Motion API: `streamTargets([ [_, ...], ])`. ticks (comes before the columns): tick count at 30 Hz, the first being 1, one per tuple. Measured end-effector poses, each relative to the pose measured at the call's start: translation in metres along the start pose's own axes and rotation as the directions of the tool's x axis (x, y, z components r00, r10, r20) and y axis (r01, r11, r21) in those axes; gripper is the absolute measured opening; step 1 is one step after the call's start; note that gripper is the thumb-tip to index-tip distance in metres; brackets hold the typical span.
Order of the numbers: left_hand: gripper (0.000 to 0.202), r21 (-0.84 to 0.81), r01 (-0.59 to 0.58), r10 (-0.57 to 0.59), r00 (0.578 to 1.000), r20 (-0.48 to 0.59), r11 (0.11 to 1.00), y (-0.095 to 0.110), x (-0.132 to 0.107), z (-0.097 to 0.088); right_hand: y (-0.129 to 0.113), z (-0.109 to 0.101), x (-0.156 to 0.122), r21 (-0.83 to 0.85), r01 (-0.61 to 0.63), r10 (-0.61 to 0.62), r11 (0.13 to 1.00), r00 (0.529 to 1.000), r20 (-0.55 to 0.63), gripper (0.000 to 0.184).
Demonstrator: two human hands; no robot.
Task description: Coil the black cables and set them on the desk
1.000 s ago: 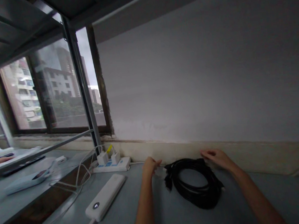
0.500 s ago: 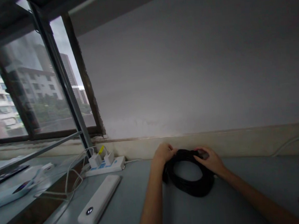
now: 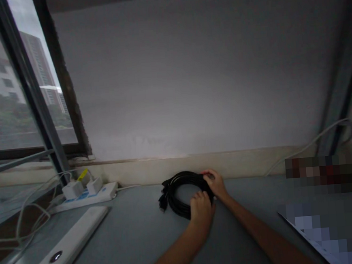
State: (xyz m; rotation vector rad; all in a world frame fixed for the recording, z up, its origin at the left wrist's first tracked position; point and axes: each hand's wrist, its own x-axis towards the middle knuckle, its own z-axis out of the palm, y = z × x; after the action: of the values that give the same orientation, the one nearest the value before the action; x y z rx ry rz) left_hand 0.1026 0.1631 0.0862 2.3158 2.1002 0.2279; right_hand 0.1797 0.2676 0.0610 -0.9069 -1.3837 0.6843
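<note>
A coil of black cable point(image 3: 177, 191) lies on the grey desk point(image 3: 135, 237) close to the wall, a black plug sticking out at its left. My left hand point(image 3: 201, 208) rests on the near right side of the coil, fingers curled over the strands. Beside it, my right hand point(image 3: 215, 183) grips the far right side of the coil with bent fingers. Both forearms reach in from the bottom of the view.
A white power strip point(image 3: 86, 194) with two white chargers and trailing white wires sits at the left by the window. A long white power bank point(image 3: 71, 248) lies nearer on the left. A white cable point(image 3: 305, 148) runs along the right wall. Blurred-out items lie at the right.
The view has swung right. My left hand has moved from the coil's far left edge to its near right side, beside my right hand. The coil lies in the same spot.
</note>
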Motion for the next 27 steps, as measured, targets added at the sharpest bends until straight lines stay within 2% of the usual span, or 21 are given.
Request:
streamTargets([
  [4, 0.036, 0.004, -0.096, 0.096, 0.994, -0.055, 0.995, -0.014, -0.004, 0.003, 0.002, -0.001, 0.001, 0.030, -0.063, 0.064, 0.998, 0.998, -0.025, 0.015],
  [12, 0.043, 0.039, -0.109, 0.114, 0.980, -0.161, 0.993, -0.016, -0.005, 0.014, 0.015, -0.004, 0.007, 0.194, -0.252, 0.274, 0.948, 0.957, -0.095, 0.019],
  [14, 0.046, 0.059, -0.115, 0.125, 0.969, -0.212, 0.992, -0.016, -0.006, 0.019, 0.017, -0.005, 0.009, 0.238, -0.291, 0.320, 0.927, 0.943, -0.095, 0.018],
  [16, 0.045, 0.101, -0.125, 0.151, 0.941, -0.303, 0.987, -0.018, -0.006, 0.023, 0.019, -0.007, 0.010, 0.283, -0.319, 0.356, 0.905, 0.930, -0.088, 0.018],
  [20, 0.042, 0.181, -0.155, 0.228, 0.825, -0.517, 0.971, -0.023, -0.006, 0.030, 0.019, -0.010, 0.013, 0.356, -0.363, 0.405, 0.861, 0.913, -0.048, 0.016],
  [23, 0.037, 0.235, -0.263, 0.353, 0.696, -0.626, 0.936, -0.025, -0.006, 0.033, 0.019, -0.012, 0.014, 0.397, -0.393, 0.436, 0.830, 0.900, -0.021, 0.015],
  [25, 0.031, 0.312, -0.423, 0.521, 0.597, -0.610, 0.851, -0.026, -0.007, 0.033, 0.017, -0.013, 0.014, 0.415, -0.412, 0.452, 0.811, 0.892, 0.000, 0.014],
  [27, 0.025, 0.385, -0.585, 0.689, 0.487, -0.537, 0.714, -0.026, -0.008, 0.033, 0.015, -0.014, 0.013, 0.430, -0.432, 0.465, 0.793, 0.885, 0.030, 0.013],
])
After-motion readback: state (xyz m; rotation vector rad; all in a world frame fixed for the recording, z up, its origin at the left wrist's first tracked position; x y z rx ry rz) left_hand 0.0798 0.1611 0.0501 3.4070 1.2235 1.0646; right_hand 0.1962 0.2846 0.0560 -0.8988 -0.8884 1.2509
